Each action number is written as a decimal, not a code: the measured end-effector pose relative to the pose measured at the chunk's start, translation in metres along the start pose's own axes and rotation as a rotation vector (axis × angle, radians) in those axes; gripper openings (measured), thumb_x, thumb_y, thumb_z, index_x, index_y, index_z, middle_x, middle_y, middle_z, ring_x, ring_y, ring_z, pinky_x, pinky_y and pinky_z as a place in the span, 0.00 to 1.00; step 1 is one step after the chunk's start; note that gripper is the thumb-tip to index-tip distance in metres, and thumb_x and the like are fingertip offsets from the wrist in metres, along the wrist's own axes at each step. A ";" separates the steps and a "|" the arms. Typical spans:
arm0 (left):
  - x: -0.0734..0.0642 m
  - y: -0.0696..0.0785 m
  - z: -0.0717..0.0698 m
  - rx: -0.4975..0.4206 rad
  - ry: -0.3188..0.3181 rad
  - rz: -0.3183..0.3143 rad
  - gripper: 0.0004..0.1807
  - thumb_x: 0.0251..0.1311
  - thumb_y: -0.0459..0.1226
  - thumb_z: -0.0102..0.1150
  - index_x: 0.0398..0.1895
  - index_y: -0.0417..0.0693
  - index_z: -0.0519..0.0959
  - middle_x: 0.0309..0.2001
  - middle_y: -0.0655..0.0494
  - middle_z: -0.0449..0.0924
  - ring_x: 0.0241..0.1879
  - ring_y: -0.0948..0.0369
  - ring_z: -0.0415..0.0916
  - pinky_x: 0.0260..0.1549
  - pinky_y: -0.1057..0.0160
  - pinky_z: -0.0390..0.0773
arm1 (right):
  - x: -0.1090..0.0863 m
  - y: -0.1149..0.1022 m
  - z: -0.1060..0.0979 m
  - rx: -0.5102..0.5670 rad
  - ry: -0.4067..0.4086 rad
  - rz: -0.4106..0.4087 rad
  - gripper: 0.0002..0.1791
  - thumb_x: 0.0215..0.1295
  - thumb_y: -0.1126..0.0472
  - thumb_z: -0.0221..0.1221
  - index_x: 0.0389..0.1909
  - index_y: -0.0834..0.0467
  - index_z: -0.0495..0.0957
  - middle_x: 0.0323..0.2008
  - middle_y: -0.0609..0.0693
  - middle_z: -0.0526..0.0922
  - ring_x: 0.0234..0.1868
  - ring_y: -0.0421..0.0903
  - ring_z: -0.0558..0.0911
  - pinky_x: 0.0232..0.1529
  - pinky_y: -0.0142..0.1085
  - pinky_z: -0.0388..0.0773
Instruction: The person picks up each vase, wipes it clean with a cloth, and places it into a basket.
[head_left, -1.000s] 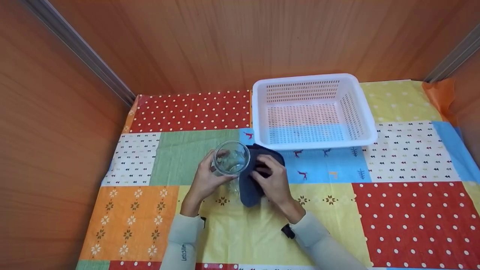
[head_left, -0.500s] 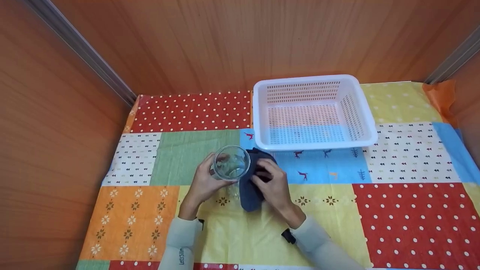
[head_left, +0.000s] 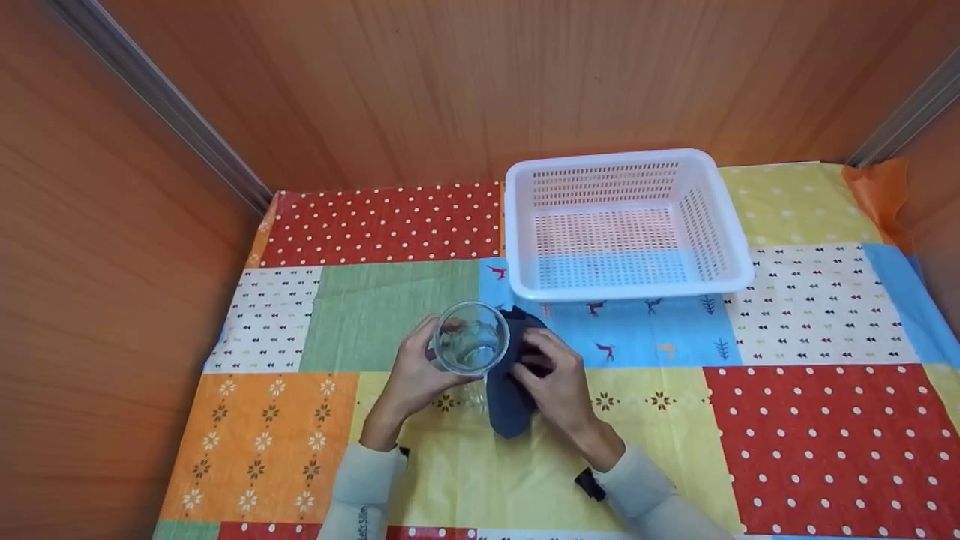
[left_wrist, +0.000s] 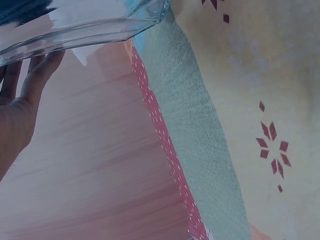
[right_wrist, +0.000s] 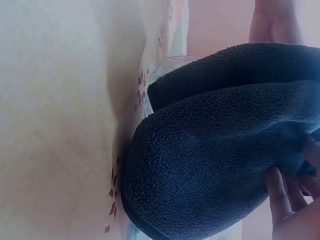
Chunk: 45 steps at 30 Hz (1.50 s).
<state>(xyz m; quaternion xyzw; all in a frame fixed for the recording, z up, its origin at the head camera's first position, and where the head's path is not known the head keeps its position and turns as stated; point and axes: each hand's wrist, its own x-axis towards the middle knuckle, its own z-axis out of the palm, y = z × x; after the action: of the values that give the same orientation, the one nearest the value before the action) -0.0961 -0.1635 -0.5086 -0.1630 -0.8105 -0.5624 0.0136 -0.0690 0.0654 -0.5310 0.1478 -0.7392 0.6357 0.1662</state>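
Note:
A clear drinking glass is held by my left hand, fingers and thumb around its left side, the open rim facing up toward the head camera. In the left wrist view the glass crosses the top corner, with fingers behind its lower edge. My right hand pinches a dark blue-grey fluffy cloth against the right side of the glass. Folded over, the cloth fills much of the right wrist view and hangs down close over the tablecloth, hiding most of the glass there.
Behind and to the right of my hands stands a white perforated plastic basket. A patchwork-patterned tablecloth covers the table. Wooden panels enclose the back and both sides.
Both hands have shifted a little toward me and slightly right, carrying the glass and cloth along. The cloth's right part, spread wider earlier, is now gathered narrower under my right hand.

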 end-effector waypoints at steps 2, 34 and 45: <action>0.000 0.000 0.002 0.007 -0.004 0.011 0.38 0.43 0.36 0.88 0.61 0.43 0.81 0.57 0.48 0.82 0.60 0.48 0.78 0.56 0.34 0.81 | -0.002 0.000 -0.003 -0.005 -0.001 0.009 0.20 0.57 0.81 0.70 0.52 0.71 0.84 0.51 0.64 0.85 0.52 0.53 0.87 0.47 0.46 0.89; 0.005 0.017 0.044 -0.048 -0.107 -0.009 0.41 0.48 0.39 0.86 0.66 0.42 0.76 0.60 0.40 0.78 0.63 0.44 0.77 0.60 0.40 0.82 | -0.020 -0.001 -0.045 -0.059 0.050 0.012 0.21 0.56 0.83 0.69 0.52 0.74 0.82 0.51 0.68 0.84 0.53 0.33 0.83 0.48 0.30 0.86; 0.009 0.022 0.059 -0.036 -0.126 -0.011 0.41 0.50 0.42 0.85 0.66 0.43 0.76 0.59 0.47 0.79 0.62 0.43 0.77 0.59 0.41 0.82 | -0.023 -0.003 -0.061 -0.067 0.057 0.029 0.23 0.54 0.86 0.68 0.52 0.74 0.82 0.50 0.67 0.83 0.53 0.31 0.83 0.49 0.28 0.86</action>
<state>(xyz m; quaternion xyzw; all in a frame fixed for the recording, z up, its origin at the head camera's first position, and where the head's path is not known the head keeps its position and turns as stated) -0.0891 -0.1001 -0.5081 -0.1939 -0.8004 -0.5655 -0.0437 -0.0435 0.1257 -0.5302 0.1134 -0.7573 0.6166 0.1829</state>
